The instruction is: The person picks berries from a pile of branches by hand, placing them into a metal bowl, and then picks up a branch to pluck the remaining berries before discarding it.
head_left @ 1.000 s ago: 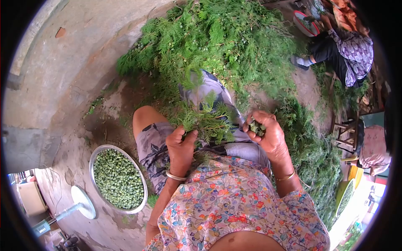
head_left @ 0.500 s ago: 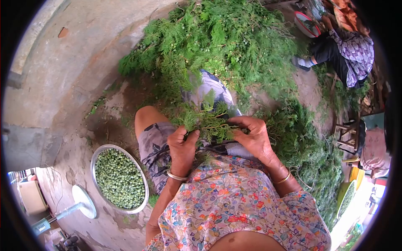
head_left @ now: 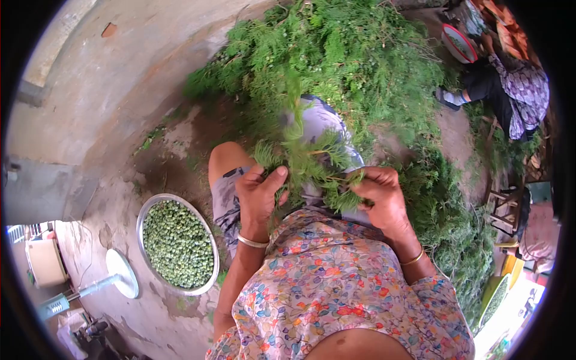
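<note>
A feathery green evergreen sprig hangs over my lap, its upper part blurred. My left hand, with a silver bangle at the wrist, is closed on the sprig's left side, thumb uppermost. At its right side, my right hand pinches a twig between thumb and fingers. Little round green cones fill a metal basin on the ground to my left. Whatever may lie inside my curled fingers is hidden.
A large heap of evergreen branches spreads ahead and along my right. At upper right another person sits near a red-rimmed basin. A wooden stool stands at right, a pale round-based stand at lower left.
My hands have moved slightly farther apart, and the sprig between them has shifted and blurred. The whole view has swung a little, moving the surroundings rightward.
</note>
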{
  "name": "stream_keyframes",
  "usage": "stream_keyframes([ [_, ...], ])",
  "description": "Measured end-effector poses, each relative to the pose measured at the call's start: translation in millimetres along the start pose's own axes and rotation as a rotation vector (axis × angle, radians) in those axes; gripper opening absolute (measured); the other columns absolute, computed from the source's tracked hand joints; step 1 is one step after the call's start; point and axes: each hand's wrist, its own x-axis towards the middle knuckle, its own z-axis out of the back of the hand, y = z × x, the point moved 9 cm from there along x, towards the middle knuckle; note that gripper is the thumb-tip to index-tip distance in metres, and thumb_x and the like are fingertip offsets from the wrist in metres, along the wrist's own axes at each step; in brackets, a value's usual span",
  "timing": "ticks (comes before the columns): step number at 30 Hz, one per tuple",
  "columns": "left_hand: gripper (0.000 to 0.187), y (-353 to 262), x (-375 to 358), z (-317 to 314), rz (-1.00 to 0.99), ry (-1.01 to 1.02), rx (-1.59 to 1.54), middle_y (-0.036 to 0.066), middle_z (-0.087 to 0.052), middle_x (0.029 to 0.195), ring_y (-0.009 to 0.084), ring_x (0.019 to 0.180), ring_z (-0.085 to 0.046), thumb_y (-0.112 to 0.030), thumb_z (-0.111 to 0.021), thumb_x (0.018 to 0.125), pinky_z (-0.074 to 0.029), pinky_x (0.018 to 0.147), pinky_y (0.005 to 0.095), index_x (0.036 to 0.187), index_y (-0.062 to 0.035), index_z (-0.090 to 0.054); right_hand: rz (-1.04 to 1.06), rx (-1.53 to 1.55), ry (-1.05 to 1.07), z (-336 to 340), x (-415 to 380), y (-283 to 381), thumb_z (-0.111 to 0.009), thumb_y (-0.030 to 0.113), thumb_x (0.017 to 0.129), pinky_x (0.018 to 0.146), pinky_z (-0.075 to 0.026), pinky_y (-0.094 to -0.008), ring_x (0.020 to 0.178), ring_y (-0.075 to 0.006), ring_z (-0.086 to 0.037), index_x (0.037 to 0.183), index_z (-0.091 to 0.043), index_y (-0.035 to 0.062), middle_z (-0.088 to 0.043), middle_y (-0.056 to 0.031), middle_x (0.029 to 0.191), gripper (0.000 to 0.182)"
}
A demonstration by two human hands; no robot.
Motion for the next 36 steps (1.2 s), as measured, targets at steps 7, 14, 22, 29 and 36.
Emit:
stream_keyframes([
  [7, 0.017, -17, 34, 77, 0.038, 0.042, -0.743, 0.005, -0.053, 0.076, 0.0094, 0.049, -0.044, -0.017, -0.051, 0.092, -0.033, 0.042, 0.0239, 0.103, -0.0033, -0.052, 0.059, 0.370, -0.189, 66, 5, 9, -0.048, 0.011, 0.084, 0.039, -0.031, -0.0200, 0.044, -0.0108, -0.040, 0.090, -0.060, -0.0053, -0.054, -0.0100, 0.062, 0.021],
  [14, 0.020, -16, 35, 76, 0.050, 0.195, -0.836, 0.008, -0.056, 0.081, 0.0105, 0.052, -0.047, -0.016, -0.052, 0.091, -0.034, 0.044, 0.0260, 0.106, -0.0031, -0.051, 0.019, 0.341, -0.163, 58, 4, -9, -0.045, 0.017, 0.086, 0.040, -0.029, -0.0199, 0.047, -0.0113, -0.042, 0.093, -0.058, -0.0048, -0.055, -0.0113, 0.065, 0.026],
  [22, 0.018, -23, 12, 76, -0.058, 0.151, -0.657, 0.011, -0.059, 0.079, 0.0127, 0.054, -0.050, -0.010, -0.057, 0.086, -0.035, 0.048, 0.0249, 0.103, -0.0041, -0.056, -0.003, 0.288, -0.132, 39, 2, -14, -0.054, 0.013, 0.087, 0.038, -0.029, -0.0195, 0.046, -0.0105, -0.047, 0.085, -0.061, -0.0012, -0.058, -0.0089, 0.063, 0.016],
  [29, 0.002, -83, 21, 71, -0.466, -0.249, 0.345, -0.003, -0.056, 0.071, 0.0039, 0.059, -0.044, 0.002, -0.062, 0.079, -0.034, 0.050, 0.0212, 0.080, 0.0034, -0.061, -0.042, 0.188, -0.065, 23, -3, -17, -0.055, 0.014, 0.087, 0.038, -0.029, -0.0190, 0.047, -0.0081, -0.047, 0.084, -0.062, -0.0001, -0.059, -0.0057, 0.064, 0.016],
  [36, 0.012, -107, 28, -10, -0.529, -0.269, 0.412, -0.004, -0.053, 0.065, 0.0045, 0.057, -0.041, -0.007, -0.061, 0.086, -0.033, 0.050, 0.0224, 0.078, 0.0008, -0.062, -0.089, 0.116, -0.119, 22, -3, -23, -0.055, 0.014, 0.087, 0.042, -0.031, -0.0183, 0.052, -0.0066, -0.047, 0.090, -0.064, 0.0019, -0.059, -0.0018, 0.067, 0.015],
])
